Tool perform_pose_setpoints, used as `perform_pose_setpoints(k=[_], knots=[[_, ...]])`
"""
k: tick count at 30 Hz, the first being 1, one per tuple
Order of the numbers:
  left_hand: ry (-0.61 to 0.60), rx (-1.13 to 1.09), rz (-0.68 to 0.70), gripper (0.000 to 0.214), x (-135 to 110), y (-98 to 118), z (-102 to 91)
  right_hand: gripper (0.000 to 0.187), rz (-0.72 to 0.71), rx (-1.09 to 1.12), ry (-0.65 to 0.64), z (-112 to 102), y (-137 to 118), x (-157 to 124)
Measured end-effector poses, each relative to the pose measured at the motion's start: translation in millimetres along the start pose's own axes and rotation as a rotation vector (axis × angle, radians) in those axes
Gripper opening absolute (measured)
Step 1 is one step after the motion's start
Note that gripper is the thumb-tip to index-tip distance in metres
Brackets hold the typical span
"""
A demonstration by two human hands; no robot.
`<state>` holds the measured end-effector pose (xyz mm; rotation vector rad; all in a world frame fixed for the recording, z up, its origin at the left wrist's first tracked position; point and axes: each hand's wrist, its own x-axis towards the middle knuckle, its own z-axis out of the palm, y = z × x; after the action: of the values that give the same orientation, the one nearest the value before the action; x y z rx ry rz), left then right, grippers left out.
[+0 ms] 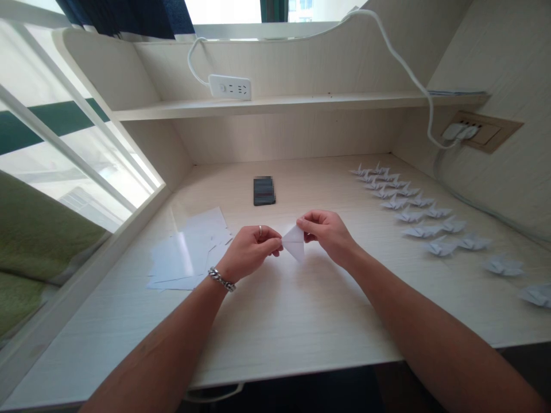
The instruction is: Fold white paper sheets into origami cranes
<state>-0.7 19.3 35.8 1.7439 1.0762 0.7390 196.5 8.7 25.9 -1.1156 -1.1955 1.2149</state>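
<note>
- Pinching folded paper [295, 243] from both sides, with left hand [246, 250] at its left point and right hand [330, 232] at its upper right corner, probably to steady it.
- Held over desk [275, 327], between loose sheets [185, 252] and paper cranes [441, 247], apparently spaced apart to leave working room.
- Reaching in with forearms slanted inward, thumbs pressed against curled fingers.

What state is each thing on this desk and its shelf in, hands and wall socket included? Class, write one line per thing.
Folded paper: creased, held up between both hands
Left hand: closed, pinching the paper's left tip
Right hand: closed, pinching its upper right corner
White sheets: flat, loosely overlapping
Paper cranes: folded, lined up
Dark object: lying flat
Power strip: nothing plugged in
Wall socket: plugs inserted
</note>
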Motion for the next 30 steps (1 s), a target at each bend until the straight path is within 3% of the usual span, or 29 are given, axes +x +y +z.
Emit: perform_pose_setpoints(k=[5, 8, 12, 15, 21, 23, 30], knots=[[0.036, -0.113, -0.048, 0.012, 0.2, 0.2, -2.7, 0.029, -0.018, 0.022, 0.082, -2.7, 0.8, 0.7], [0.075, -0.155, -0.047, 0.021, 1.0, 0.4, 1.2, 0.027, -0.033, 0.013, 0.091, -0.2, 0.3, -0.7], [0.253, -0.212, -0.023, 0.028, 5.2, -4.8, 5.4, 0.022, -0.035, -0.029, 0.027, 3.5, 1.5, -2.8], [0.333, -0.232, -0.019, 0.030, 6.8, -8.3, 4.2, 0.015, -0.025, -0.185, -0.098, 2.8, 5.8, -2.8], [0.161, 0.013, 0.021, 0.027, 2.0, -2.0, 7.7, 0.013, -0.124, -0.435, -0.210, 3.7, 12.2, -2.8], [0.161, -0.015, -0.006, 0.027, 1.8, -0.7, 7.9, 0.012, -0.099, -0.418, -0.222, 3.3, 10.8, -2.8], [0.382, -0.369, -0.130, 0.031, 8.2, -9.6, -10.8, 0.009, 0.036, -0.190, -0.226, -8.3, 1.8, -0.6]])
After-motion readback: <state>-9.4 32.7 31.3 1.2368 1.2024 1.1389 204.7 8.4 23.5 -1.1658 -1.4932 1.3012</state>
